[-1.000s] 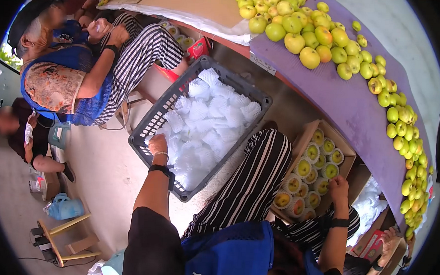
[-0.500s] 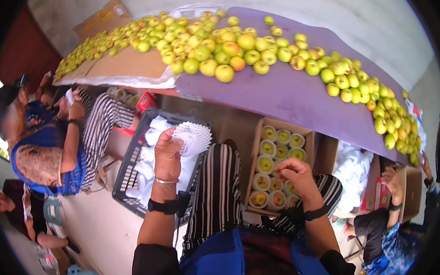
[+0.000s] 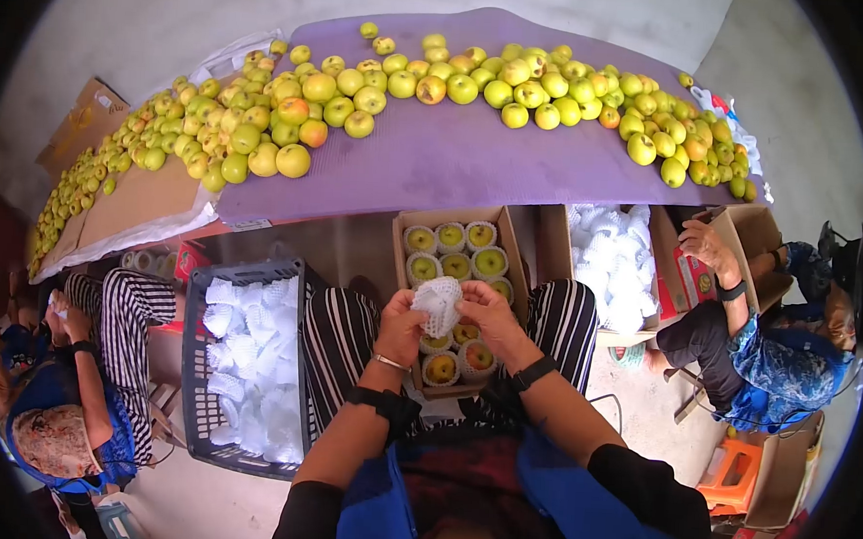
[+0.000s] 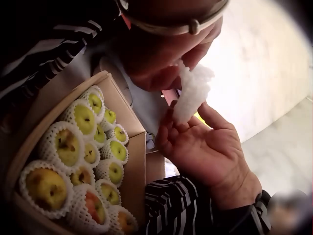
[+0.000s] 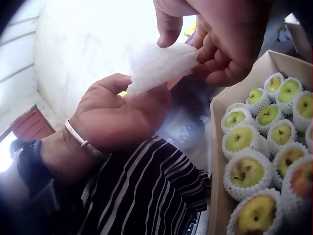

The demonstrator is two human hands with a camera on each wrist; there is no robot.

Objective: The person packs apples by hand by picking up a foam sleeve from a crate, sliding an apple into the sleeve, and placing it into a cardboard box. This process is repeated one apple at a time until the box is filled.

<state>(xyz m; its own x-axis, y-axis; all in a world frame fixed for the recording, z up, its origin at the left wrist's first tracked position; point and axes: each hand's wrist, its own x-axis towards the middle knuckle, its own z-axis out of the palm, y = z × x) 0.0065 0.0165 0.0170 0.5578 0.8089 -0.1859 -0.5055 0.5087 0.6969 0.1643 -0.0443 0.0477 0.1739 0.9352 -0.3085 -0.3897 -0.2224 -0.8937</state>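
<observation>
A white foam net sleeve (image 3: 437,306) is held up between my two hands, in front of my chest. My left hand (image 3: 401,328), with a bracelet at its wrist, pinches one side of it. The other side is pinched by my right hand (image 3: 492,321). In the right wrist view the sleeve (image 5: 161,66) looks flattened, its edge between thumb and fingers. Just below and beyond the hands stands a cardboard box (image 4: 132,169), holding several yellow-green apples (image 4: 68,147), each in its own white foam net; the hands hide part of it in the head view.
A black plastic crate (image 3: 192,374) full of foam nets stands at left; a carton (image 3: 558,237) of more nets is at right. Beyond, loose apples (image 3: 293,111) cover part of a purple-topped table (image 3: 437,172). People sit on both sides, near an orange stool (image 3: 733,476).
My left hand has brought a foam net from the crate over to the apple box, and my right hand now grips it too. The head view has turned rightward.
</observation>
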